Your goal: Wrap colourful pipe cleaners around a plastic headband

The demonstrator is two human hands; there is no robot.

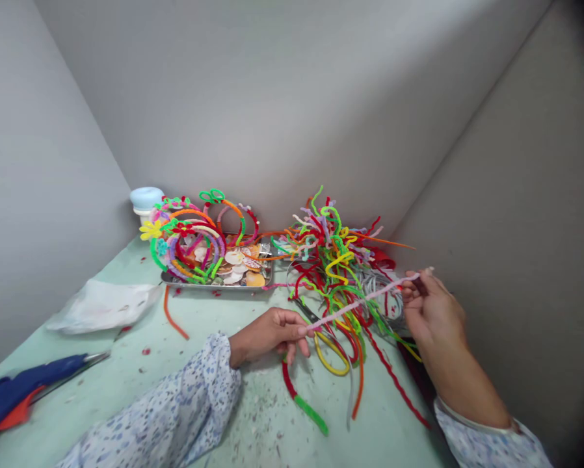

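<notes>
A pale pink pipe cleaner (358, 303) stretches between my two hands above the table, slanting up to the right. My left hand (278, 333) pinches its lower end between thumb and fingers. At the upper end, the fingertips of my right hand (431, 309) are closed on it. A red and green fuzzy strip (304, 409) curves down from under my left fingers; whether they also grip it is hidden. Behind the stretched pipe cleaner lies a tangled pile of coloured pipe cleaners (338, 263). Scissors with yellow-lined handles (335, 365) lie partly beneath it.
A metal tray (214, 286) holds shells, with several pipe-cleaner-wrapped hoops (189, 214) on it. Left of it are a white plastic packet (104, 305) and a blue-lidded container (147, 197). A blue glue gun (33, 383) lies front left. Grey walls enclose the table (214, 364).
</notes>
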